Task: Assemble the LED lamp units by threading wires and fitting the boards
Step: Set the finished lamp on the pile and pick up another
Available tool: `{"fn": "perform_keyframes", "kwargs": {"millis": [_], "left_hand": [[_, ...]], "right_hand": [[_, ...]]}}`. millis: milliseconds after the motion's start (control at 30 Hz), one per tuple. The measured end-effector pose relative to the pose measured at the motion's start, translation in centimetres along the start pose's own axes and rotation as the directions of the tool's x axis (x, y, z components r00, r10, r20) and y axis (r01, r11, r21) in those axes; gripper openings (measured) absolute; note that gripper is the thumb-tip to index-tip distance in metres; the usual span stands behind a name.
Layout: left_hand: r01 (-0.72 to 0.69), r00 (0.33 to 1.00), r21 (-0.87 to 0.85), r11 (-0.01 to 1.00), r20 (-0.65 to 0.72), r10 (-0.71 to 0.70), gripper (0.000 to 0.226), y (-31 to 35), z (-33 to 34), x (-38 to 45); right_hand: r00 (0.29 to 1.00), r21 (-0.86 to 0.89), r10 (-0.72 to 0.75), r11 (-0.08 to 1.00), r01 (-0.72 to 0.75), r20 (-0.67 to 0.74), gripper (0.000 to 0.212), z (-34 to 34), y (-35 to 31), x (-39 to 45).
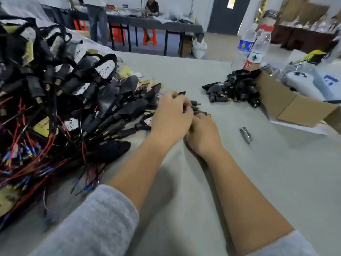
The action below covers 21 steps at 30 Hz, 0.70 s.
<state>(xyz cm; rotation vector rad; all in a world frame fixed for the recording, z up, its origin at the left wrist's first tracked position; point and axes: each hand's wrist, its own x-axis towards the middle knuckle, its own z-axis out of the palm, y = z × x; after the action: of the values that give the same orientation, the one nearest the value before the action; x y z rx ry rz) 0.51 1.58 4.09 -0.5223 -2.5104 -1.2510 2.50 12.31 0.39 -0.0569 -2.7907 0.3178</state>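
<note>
A large heap of assembled lamp units (60,100), black housings with boards fitted and red and blue wires trailing, fills the bench (203,182) left of the hands, so much of the work looks done. To the right of the hands, a smaller pile of bare black housings (234,91) lies against a cardboard box (287,106), which suggests many units are left to assemble.

Both hands meet at the near edge of the heap. The left hand (170,115) has its fingers curled over a black housing part (181,93) whose tip pokes out beyond the knuckles. The right hand (203,133) lies just beside it, fingers curled toward a few small black connector pieces (196,108); whether it actually grips one I cannot tell, as the left hand hides them.

Open bench lies nearer than the hands and to their right, apart from a small metal ring (245,134). Two water bottles (256,48) stand beyond the housings, well apart from the hands. The heap's loose wires could snag a sleeve (96,222).
</note>
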Motion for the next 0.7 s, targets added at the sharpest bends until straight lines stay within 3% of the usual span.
{"fn": "perform_keyframes", "kwargs": {"millis": [133, 267, 367, 533, 700], "left_hand": [[0.059, 0.998, -0.178, 0.982, 0.031, -0.054, 0.026, 0.3, 4.0, -2.1], [0.045, 0.999, -0.194, 0.98, 0.024, -0.041, 0.026, -1.1, 3.4, -2.3], [0.069, 0.998, -0.078, 0.995, 0.005, -0.069, 0.029, -2.7, 2.4, -1.7], [0.068, 0.991, 0.108, 0.992, -0.122, -0.054, 0.041, -4.5, 1.1, -0.5], [0.051, 0.999, 0.287, 0.956, -0.022, -0.047, 0.043, -5.4, 0.7, -0.4]], "right_hand": [[1.0, -0.068, -0.02, 0.998, 0.018, -0.023, 0.031, 0.0, 0.0, 0.3], [0.994, -0.151, 0.037, 0.987, -0.053, -0.101, 0.03, 0.1, 0.0, 0.1], [0.98, -0.18, 0.082, 0.977, -0.115, -0.182, 0.021, -0.6, 0.4, 0.1], [0.907, -0.116, 0.28, 0.937, -0.33, -0.315, 0.022, -1.4, 1.7, 0.3], [0.776, 0.036, 0.301, 0.94, -0.34, -0.554, 0.025, -1.9, 1.5, 0.3]]}}
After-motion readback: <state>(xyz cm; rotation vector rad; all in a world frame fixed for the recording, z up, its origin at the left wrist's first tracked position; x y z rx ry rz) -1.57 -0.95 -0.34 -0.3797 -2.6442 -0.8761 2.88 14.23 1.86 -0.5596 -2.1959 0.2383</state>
